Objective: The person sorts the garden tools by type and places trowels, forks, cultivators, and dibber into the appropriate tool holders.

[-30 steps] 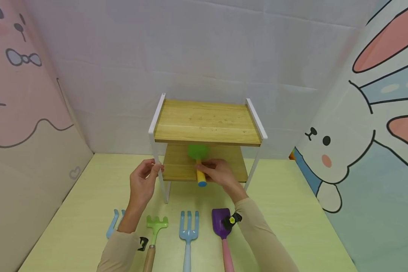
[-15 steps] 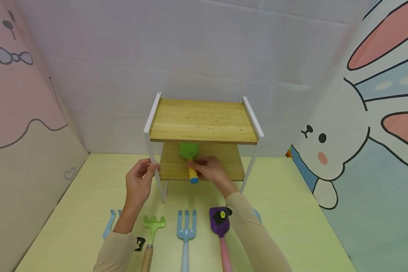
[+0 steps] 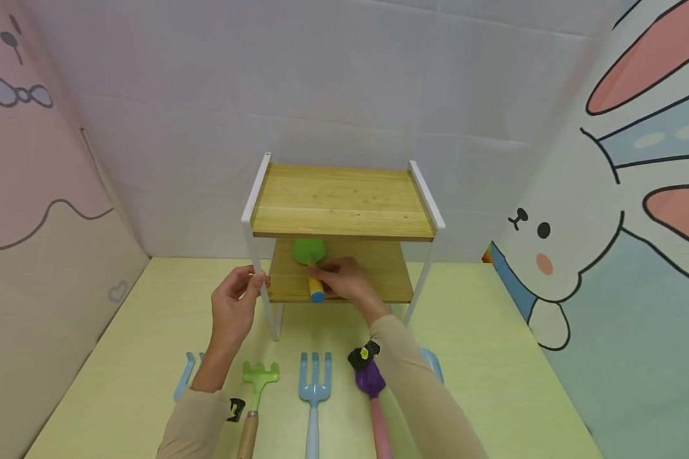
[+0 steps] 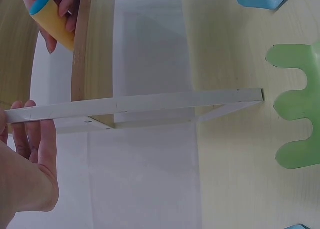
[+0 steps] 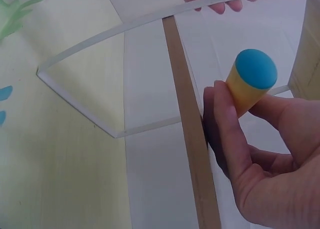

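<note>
On the lower board of a two-tier wooden shelf with white metal sides lies or hovers a green-headed tool; contact with the board cannot be told. My right hand pinches its yellow handle, whose blue end faces outward. The left hand grips the shelf's front left white post between thumb and fingers. In the left wrist view, the fingers lie around the white bar.
Along the front of the table lie a green rake, a light blue fork, a purple shovel with a pink handle, and blue pieces partly behind the arms. A cloth wall stands behind the shelf.
The right hand has moved left along the lower board with the green-headed tool. The left hand stays on the post. More of a blue piece shows beside the right sleeve.
</note>
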`<state>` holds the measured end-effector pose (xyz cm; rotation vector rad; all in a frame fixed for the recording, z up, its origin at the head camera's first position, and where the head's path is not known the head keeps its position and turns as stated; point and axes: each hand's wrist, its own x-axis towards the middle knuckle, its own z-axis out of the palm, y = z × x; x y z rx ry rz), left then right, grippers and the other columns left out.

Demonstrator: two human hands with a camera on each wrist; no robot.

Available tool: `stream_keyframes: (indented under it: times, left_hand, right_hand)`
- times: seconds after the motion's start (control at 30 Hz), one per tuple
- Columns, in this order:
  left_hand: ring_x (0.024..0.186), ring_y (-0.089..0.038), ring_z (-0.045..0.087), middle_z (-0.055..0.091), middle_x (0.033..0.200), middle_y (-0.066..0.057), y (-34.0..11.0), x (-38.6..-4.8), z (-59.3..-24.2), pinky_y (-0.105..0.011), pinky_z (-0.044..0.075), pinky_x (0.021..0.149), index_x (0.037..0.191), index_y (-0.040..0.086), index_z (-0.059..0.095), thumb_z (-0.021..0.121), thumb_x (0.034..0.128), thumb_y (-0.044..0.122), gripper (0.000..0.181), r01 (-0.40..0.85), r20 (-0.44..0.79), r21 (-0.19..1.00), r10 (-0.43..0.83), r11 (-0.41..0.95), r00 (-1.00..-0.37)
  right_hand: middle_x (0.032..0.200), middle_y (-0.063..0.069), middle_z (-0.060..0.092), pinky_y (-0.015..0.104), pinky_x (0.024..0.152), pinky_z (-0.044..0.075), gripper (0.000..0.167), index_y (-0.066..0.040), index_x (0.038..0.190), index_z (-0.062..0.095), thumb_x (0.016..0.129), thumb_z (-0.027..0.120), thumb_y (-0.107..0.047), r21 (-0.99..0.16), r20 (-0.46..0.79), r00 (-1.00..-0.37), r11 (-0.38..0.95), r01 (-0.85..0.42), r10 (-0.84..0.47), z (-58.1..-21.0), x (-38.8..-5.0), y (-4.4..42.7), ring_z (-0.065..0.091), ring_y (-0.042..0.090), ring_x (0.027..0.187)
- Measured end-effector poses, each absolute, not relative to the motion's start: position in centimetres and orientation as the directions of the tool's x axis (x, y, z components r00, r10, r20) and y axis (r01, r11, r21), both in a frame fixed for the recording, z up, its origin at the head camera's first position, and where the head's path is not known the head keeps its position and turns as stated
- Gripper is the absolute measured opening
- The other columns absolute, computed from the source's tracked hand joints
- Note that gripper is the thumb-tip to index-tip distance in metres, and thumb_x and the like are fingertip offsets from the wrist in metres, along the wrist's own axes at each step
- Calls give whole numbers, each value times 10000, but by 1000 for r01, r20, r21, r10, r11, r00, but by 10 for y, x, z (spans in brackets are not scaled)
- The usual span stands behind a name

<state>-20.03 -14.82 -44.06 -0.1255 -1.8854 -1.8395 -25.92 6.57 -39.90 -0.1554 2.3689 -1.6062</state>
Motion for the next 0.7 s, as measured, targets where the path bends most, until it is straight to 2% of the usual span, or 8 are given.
stream_keyframes:
  times: [0.13, 0.27, 0.5, 0.7]
  left_hand:
    - [810, -95, 687, 732, 877, -162, -148, -200, -439, -191, 540, 756, 1047, -51, 695, 653, 1018, 76, 137, 414, 422, 906, -269, 90, -866]
    - [814, -88, 684, 727, 878, -179, -148, -199, -439, -187, 537, 758, 1051, -46, 697, 650, 1019, 71, 130, 412, 422, 906, -270, 96, -865]
    - [828, -79, 688, 746, 867, -85, -148, -199, -438, -188, 534, 759, 1056, -46, 696, 656, 1017, 81, 138, 398, 409, 912, -273, 95, -871]
    - [839, -75, 685, 742, 869, -78, -147, -199, -438, -181, 535, 765, 1051, -54, 690, 651, 1020, 76, 139, 390, 402, 915, -281, 99, -872]
  right_hand:
    - [871, 28, 691, 279, 700, 605, 351, -5, 1123, 760, 970, 739, -320, -923, -145, -958, 383, 40, -249, -398, -260, 60, 655, 108, 726]
    - [894, 44, 712, 277, 688, 606, 371, 2, 1135, 757, 965, 744, -328, -922, -145, -960, 384, 43, -241, -397, -260, 55, 681, 114, 728]
    - [926, 96, 742, 279, 641, 606, 385, 16, 1113, 759, 946, 767, -330, -911, -120, -975, 410, 34, -186, -397, -262, 48, 723, 157, 705]
    - [902, 135, 763, 269, 567, 591, 352, 41, 1066, 765, 947, 762, -290, -893, -58, -985, 450, -22, -162, -393, -260, 40, 738, 189, 643]
